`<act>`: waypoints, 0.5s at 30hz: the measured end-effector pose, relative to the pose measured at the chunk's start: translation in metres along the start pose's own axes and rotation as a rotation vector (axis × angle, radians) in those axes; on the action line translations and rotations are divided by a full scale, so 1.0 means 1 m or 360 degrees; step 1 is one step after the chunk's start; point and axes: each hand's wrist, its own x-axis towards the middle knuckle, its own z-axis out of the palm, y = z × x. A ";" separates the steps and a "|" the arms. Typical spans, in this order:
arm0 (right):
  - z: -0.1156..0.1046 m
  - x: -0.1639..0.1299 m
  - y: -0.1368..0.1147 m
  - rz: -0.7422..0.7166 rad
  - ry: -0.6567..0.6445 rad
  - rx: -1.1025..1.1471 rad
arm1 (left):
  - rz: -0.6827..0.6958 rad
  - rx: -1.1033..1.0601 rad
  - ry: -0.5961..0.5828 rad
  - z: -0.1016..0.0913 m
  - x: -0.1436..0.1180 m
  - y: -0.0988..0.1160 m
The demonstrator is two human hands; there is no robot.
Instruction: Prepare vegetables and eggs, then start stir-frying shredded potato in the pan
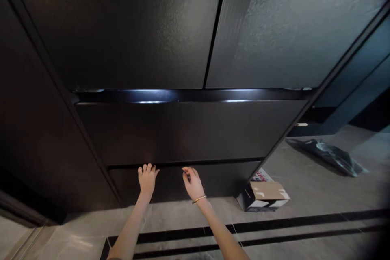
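Note:
In front of me stands a dark two-door unit that looks like a refrigerator, with a middle drawer [189,130] and a bottom drawer [225,176] below its doors. My left hand [147,178] has its fingers hooked over the top edge of the bottom drawer, at the dark gap under the middle one. A little to the right, my right hand [193,183] is in front of the same drawer, fingers loosely curled, with a space between thumb and forefinger and nothing visible in it. A gold bracelet [199,199] circles that wrist. Both drawers appear closed.
A cardboard box [269,191] with torn tape stands on the floor by the unit's right corner, a printed package behind it. Farther right lies a dark plastic bag [329,156]. A dark panel [36,122] borders the left side. Black stripes cross the grey floor.

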 end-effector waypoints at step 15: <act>-0.126 0.175 -0.100 0.0808 0.0283 0.1348 | -0.1624 -0.3556 -0.0406 -0.180 0.155 0.177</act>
